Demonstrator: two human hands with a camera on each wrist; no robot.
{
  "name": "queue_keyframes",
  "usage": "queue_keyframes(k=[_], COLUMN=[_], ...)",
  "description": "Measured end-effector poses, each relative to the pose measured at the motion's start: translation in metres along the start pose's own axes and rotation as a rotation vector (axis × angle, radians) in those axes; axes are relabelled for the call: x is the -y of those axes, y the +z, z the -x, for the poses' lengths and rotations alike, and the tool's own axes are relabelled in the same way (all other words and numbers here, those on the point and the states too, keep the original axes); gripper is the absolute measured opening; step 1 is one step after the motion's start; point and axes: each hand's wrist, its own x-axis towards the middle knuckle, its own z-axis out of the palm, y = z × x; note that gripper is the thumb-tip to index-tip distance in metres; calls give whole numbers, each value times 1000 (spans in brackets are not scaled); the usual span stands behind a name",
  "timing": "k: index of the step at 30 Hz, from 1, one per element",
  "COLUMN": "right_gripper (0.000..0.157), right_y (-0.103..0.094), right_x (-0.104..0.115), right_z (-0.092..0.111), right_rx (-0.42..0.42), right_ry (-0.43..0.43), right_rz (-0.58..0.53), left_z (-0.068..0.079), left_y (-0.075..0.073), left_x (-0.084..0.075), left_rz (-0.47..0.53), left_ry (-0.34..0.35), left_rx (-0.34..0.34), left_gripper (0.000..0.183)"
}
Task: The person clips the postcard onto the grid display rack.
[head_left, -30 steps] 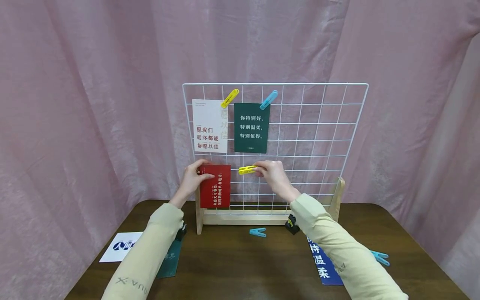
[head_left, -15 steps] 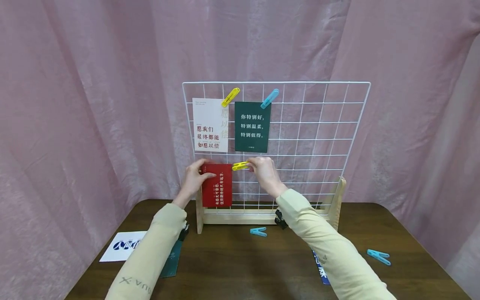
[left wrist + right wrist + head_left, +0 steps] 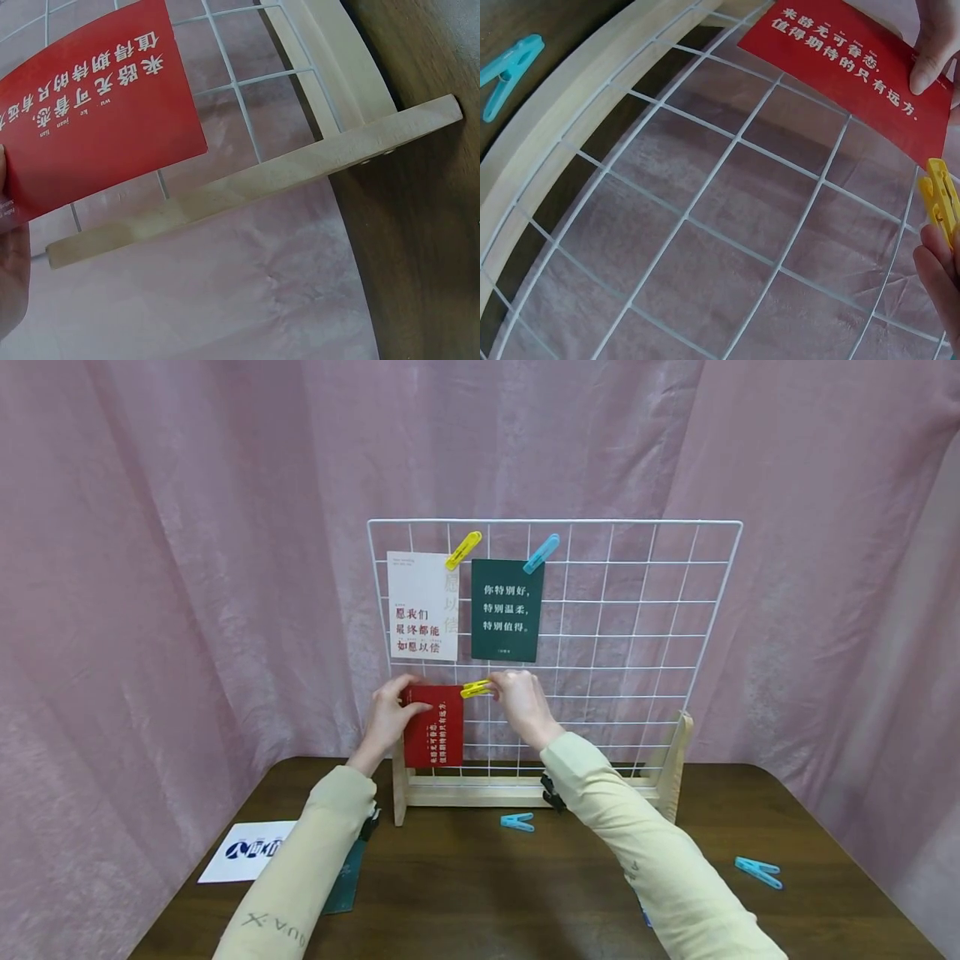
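Note:
My left hand (image 3: 390, 714) pinches a red card (image 3: 438, 739) by its upper left corner, thumb in front, holding it against the lower left of a white wire grid (image 3: 600, 633). White lettering runs sideways down the card in the head view. From the right, my right hand (image 3: 522, 703) pinches a yellow clothespin (image 3: 475, 689), its tip right at the card's upper right corner. In the right wrist view the yellow clothespin (image 3: 940, 196) overlaps that corner of the red card (image 3: 840, 67). The left wrist view shows the card's lower end in front of the wooden stand leg (image 3: 247, 180).
Above hang a white card (image 3: 420, 606) under a yellow clip (image 3: 463, 551) and a green card (image 3: 506, 610) under a blue clip (image 3: 542, 553). Blue clothespins (image 3: 517, 822) (image 3: 759, 872) lie on the brown table (image 3: 450, 893). A white card (image 3: 243, 852) and dark green card (image 3: 342, 883) lie left.
My right hand has moved left, bringing the yellow clothespin from beside the red card to its upper right corner. My left hand keeps its hold, with the card shifted slightly right.

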Motion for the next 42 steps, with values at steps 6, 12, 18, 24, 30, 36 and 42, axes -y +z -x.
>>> queue_keyframes(k=[6, 12, 18, 24, 30, 36, 42], right_gripper=[9, 12, 11, 19, 16, 16, 17], right_y=[2, -2, -4, -3, 1, 6, 6], right_x=[4, 11, 16, 19, 22, 24, 25], right_z=[-1, -4, -11, -15, -18, -20, -20], right_rx=[16, 40, 63, 123, 166, 178, 200], right_ry=[-29, -45, -48, -33, -11, -5, 15], right_rz=[63, 150, 181, 196, 192, 200, 170], left_z=[3, 4, 3, 2, 3, 4, 4], left_y=[-2, -3, -2, -1, -1, -1, 0], left_x=[0, -2, -2, -3, -4, -2, -3], left_rz=[-1, -6, -1, -28, -64, -73, -100], left_ry=[3, 8, 28, 46, 41, 36, 49], left_rx=[-23, -35, -31, -38, -55, -63, -87], left_gripper=[34, 33, 33, 32, 32, 32, 31])
